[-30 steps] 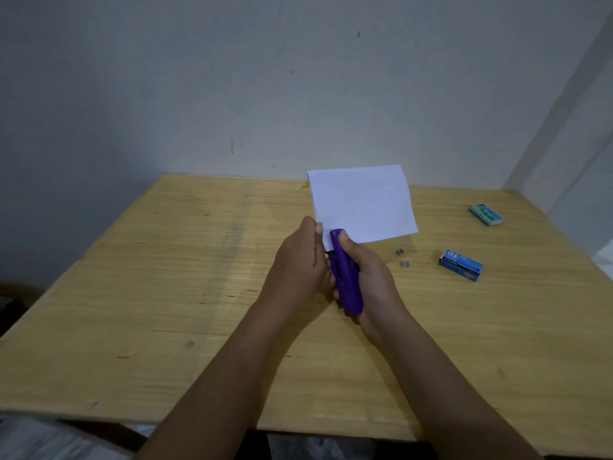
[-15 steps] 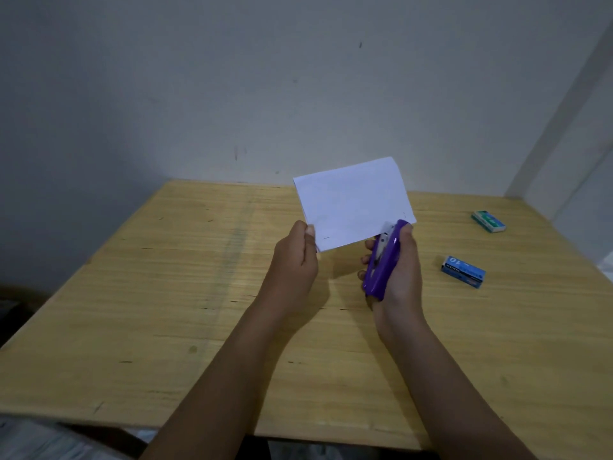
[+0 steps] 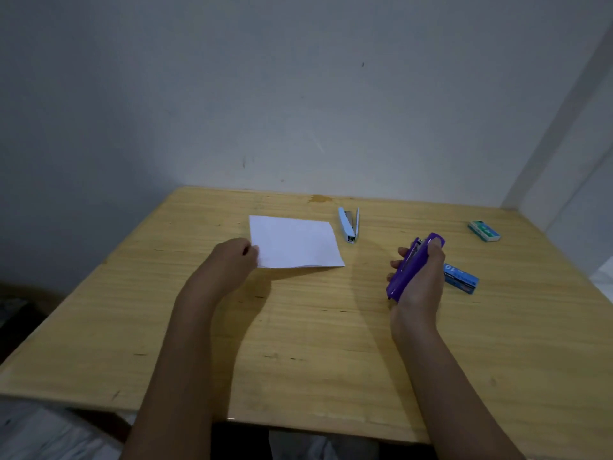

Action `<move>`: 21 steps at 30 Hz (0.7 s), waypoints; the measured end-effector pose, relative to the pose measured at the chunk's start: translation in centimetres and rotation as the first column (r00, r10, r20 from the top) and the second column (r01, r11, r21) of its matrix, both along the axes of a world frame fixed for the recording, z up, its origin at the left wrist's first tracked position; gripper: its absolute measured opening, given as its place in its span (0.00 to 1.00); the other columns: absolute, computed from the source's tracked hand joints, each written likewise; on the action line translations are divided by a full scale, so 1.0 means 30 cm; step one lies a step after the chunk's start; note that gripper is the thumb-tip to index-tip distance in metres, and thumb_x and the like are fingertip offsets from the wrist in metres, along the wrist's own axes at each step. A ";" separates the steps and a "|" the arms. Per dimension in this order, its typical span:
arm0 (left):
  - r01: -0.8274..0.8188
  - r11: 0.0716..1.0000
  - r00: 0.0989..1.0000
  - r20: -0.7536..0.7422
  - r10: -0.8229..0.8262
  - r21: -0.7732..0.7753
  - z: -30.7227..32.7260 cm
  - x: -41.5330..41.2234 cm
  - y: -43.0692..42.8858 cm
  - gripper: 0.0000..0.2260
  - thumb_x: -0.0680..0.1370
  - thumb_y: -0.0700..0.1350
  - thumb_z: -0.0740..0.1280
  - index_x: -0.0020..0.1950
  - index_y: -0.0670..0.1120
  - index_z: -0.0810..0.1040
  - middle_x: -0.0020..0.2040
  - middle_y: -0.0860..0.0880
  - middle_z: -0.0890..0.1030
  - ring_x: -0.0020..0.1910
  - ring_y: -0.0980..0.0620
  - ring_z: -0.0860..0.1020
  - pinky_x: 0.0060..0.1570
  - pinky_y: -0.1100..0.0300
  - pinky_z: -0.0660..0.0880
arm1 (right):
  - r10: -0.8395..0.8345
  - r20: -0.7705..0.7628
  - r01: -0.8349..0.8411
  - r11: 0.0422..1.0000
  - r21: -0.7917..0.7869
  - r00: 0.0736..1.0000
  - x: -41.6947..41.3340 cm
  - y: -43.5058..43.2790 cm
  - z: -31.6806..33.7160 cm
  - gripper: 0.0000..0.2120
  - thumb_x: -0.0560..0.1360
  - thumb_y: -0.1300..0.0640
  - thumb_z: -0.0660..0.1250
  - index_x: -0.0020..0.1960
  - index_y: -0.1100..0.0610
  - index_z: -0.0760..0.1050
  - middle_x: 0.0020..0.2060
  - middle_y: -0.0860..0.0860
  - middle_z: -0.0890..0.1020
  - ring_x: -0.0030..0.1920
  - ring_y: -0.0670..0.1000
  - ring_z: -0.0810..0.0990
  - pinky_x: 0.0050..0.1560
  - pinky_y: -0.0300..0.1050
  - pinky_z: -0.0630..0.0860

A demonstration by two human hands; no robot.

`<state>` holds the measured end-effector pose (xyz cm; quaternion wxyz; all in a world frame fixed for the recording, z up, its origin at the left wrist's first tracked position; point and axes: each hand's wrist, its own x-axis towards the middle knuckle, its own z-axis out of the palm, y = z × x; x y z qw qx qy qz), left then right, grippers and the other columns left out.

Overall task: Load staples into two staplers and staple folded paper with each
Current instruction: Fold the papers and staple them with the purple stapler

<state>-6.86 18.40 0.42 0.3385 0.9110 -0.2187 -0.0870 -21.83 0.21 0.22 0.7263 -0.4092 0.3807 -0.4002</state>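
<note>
the left hand (image 3: 229, 260) pinches the near left edge of the folded paper (image 3: 295, 242), which lies flat or nearly flat on the desk (image 3: 298, 343); the right hand (image 3: 419, 280) has its grip closed around the purple stapler (image 3: 409, 268), held off to the right, well apart from the sheet; a second, light blue stapler (image 3: 348, 224) lies hinged open just beyond the paper's far right corner, its staple channel exposed; a blue staple box (image 3: 462, 278) sits just beside the right hand, partly hidden behind it, and a green staple box (image 3: 483, 231) lies farther back toward the right edge.

what could go wrong, as a judgement: the open blue stapler could be knocked or snapped shut crooked if a hand reaches past the paper carelessly, spilling or jamming a staple strip; whether it holds staples at all cannot be told; the thin sheet could slide or unfold once the pinch lets go; setting the purple stapler down blind could nudge the blue box toward the edge.

the desk is pale yellow wood with visible grain, a few dark scuffs and a brownish stain at the far edge; it is pushed against a plain grey-white wall in a dim corner; light cloth shows below the near edge.
</note>
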 end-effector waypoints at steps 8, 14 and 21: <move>-0.261 0.955 0.930 0.304 0.209 0.142 -0.058 0.004 -0.022 0.16 0.76 0.44 0.64 0.62 0.40 0.69 0.59 0.39 0.71 0.58 0.38 0.70 0.52 0.48 0.69 | 0.113 -0.260 -0.169 0.964 -0.206 0.959 0.044 -0.053 0.026 0.08 0.77 0.53 0.60 0.55 0.53 0.71 0.45 0.50 0.76 0.41 0.46 0.74 0.38 0.42 0.71; 0.011 0.963 0.949 0.301 -0.095 0.270 -0.064 -0.049 -0.174 0.20 0.81 0.53 0.53 0.70 0.46 0.64 0.69 0.44 0.69 0.67 0.44 0.66 0.61 0.50 0.66 | 0.091 -0.680 -0.497 0.753 -0.431 0.728 0.214 -0.173 0.084 0.09 0.76 0.54 0.63 0.52 0.58 0.68 0.58 0.60 0.72 0.40 0.51 0.73 0.31 0.41 0.67; 0.080 0.926 0.969 0.188 -0.159 0.368 -0.093 0.024 -0.159 0.23 0.82 0.50 0.48 0.77 0.47 0.51 0.78 0.45 0.49 0.77 0.47 0.46 0.74 0.45 0.43 | -0.078 -0.916 -0.640 0.692 -0.333 0.393 0.334 -0.256 0.044 0.18 0.76 0.55 0.60 0.62 0.63 0.69 0.63 0.62 0.67 0.61 0.60 0.68 0.52 0.48 0.69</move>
